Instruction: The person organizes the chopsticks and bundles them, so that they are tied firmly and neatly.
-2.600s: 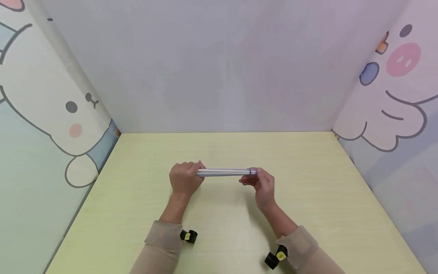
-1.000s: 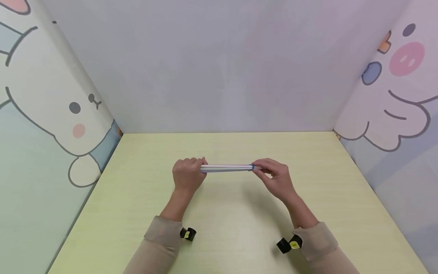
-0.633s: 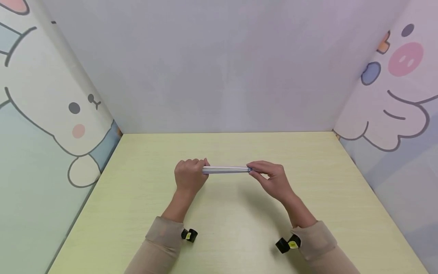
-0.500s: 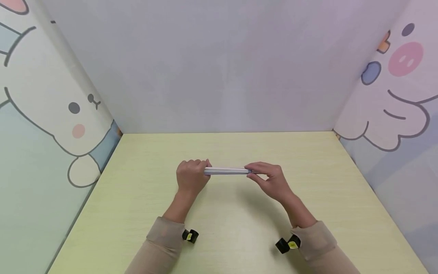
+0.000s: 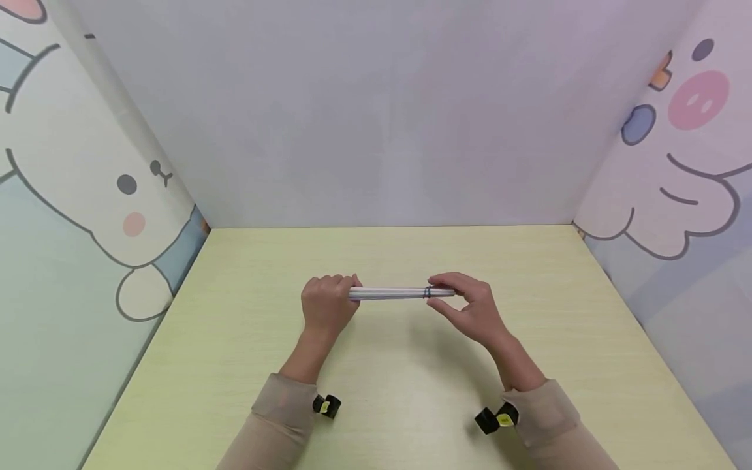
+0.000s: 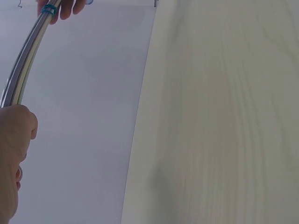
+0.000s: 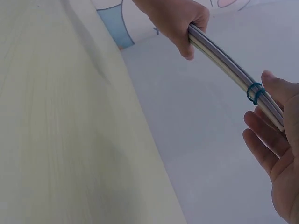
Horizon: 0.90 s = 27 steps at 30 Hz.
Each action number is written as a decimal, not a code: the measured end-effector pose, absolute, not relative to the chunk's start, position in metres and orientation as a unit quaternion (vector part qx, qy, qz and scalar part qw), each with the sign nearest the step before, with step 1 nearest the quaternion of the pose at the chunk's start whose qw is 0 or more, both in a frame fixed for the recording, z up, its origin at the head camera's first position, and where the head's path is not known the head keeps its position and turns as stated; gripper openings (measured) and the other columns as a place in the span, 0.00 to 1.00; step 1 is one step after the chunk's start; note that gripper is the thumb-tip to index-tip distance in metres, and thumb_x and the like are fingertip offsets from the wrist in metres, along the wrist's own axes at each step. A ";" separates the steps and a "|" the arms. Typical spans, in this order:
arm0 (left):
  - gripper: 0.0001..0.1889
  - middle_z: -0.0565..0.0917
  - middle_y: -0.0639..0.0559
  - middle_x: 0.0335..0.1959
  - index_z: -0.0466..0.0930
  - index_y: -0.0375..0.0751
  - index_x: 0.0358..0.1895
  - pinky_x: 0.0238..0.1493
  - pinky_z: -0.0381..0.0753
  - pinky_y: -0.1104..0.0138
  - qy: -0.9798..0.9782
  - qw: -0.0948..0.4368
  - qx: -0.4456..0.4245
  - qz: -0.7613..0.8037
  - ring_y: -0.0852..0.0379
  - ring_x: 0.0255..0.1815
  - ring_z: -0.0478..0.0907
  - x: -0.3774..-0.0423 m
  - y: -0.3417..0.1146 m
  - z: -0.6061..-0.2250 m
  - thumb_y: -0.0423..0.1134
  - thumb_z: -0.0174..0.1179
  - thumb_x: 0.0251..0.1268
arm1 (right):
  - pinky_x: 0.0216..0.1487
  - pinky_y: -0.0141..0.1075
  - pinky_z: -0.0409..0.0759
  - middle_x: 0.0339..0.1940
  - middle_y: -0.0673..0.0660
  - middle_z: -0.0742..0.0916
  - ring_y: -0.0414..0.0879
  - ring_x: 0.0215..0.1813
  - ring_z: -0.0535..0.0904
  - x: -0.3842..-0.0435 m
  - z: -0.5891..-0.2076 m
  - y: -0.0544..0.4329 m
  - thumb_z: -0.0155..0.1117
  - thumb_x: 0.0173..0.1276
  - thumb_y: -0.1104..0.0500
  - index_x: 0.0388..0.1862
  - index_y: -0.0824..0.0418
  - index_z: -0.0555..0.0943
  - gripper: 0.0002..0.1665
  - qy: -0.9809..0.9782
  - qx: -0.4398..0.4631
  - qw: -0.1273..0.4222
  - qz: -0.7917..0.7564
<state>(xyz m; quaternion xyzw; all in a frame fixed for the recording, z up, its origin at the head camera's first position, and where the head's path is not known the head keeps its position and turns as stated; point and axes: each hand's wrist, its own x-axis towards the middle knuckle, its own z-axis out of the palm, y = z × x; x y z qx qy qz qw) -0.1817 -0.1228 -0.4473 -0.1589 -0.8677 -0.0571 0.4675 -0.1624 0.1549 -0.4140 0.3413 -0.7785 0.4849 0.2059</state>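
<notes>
My left hand (image 5: 329, 303) grips one end of a bundle of slim pale and grey sticks (image 5: 388, 294), held level above the table. A teal rubber band (image 7: 256, 92) loops round the bundle near its other end, showing two strands. My right hand (image 5: 476, 310) is at that banded end, thumb below and fingers above in the head view, spread apart with the stick tips between them. In the right wrist view the thumb lies close by the band and the fingers are loosely extended. The left wrist view shows my left fist round the sticks; the gripped end is hidden.
A pale wood-grained table (image 5: 376, 391) lies under both hands. Behind it rises a plain grey wall (image 5: 376, 130), with cartoon-printed panels (image 5: 76, 163) at left and right. Small black cameras (image 5: 496, 418) are fixed at both cuffs.
My right hand went from cupping the banded end to pinching at the band from the right. Since half a second ago its fingers have parted, exposing the band and stick tips. The left grip stays.
</notes>
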 end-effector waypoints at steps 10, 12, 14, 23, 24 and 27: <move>0.13 0.73 0.53 0.08 0.77 0.42 0.12 0.14 0.61 0.66 -0.870 0.463 -0.160 -0.057 0.58 0.08 0.60 -0.182 -0.124 -0.447 0.36 0.68 0.49 | 0.41 0.34 0.84 0.36 0.58 0.90 0.50 0.37 0.86 -0.176 -0.435 0.163 0.77 0.49 0.78 0.40 0.65 0.87 0.19 -0.777 0.351 0.202 0.481; 0.13 0.74 0.53 0.08 0.77 0.42 0.12 0.14 0.60 0.66 -0.870 0.464 -0.160 -0.055 0.58 0.08 0.60 -0.182 -0.122 -0.446 0.36 0.68 0.48 | 0.42 0.33 0.83 0.37 0.56 0.90 0.48 0.38 0.86 -0.178 -0.438 0.164 0.77 0.50 0.77 0.41 0.63 0.88 0.20 -0.775 0.355 0.200 0.483; 0.13 0.74 0.53 0.08 0.77 0.42 0.12 0.14 0.60 0.66 -0.870 0.464 -0.158 -0.055 0.58 0.08 0.60 -0.182 -0.122 -0.445 0.35 0.69 0.48 | 0.42 0.31 0.83 0.38 0.55 0.90 0.47 0.38 0.87 -0.179 -0.438 0.163 0.77 0.50 0.76 0.42 0.62 0.88 0.20 -0.771 0.360 0.198 0.487; 0.12 0.74 0.53 0.08 0.79 0.42 0.13 0.14 0.61 0.66 -0.871 0.459 -0.165 -0.057 0.56 0.08 0.61 -0.179 -0.118 -0.442 0.36 0.68 0.50 | 0.46 0.26 0.81 0.38 0.57 0.91 0.48 0.39 0.89 -0.179 -0.435 0.160 0.78 0.50 0.75 0.44 0.65 0.88 0.20 -0.757 0.393 0.212 0.478; 0.12 0.74 0.53 0.08 0.78 0.42 0.13 0.14 0.61 0.66 -0.870 0.461 -0.166 -0.058 0.57 0.08 0.61 -0.179 -0.117 -0.442 0.35 0.68 0.49 | 0.45 0.26 0.81 0.38 0.58 0.91 0.48 0.39 0.89 -0.178 -0.435 0.159 0.78 0.49 0.75 0.44 0.65 0.88 0.21 -0.755 0.395 0.214 0.477; 0.13 0.72 0.54 0.07 0.77 0.42 0.12 0.14 0.60 0.66 -0.865 0.467 -0.173 -0.059 0.58 0.09 0.59 -0.179 -0.115 -0.443 0.35 0.68 0.48 | 0.44 0.27 0.81 0.38 0.59 0.91 0.49 0.38 0.89 -0.178 -0.434 0.158 0.79 0.47 0.76 0.43 0.67 0.88 0.22 -0.750 0.407 0.213 0.475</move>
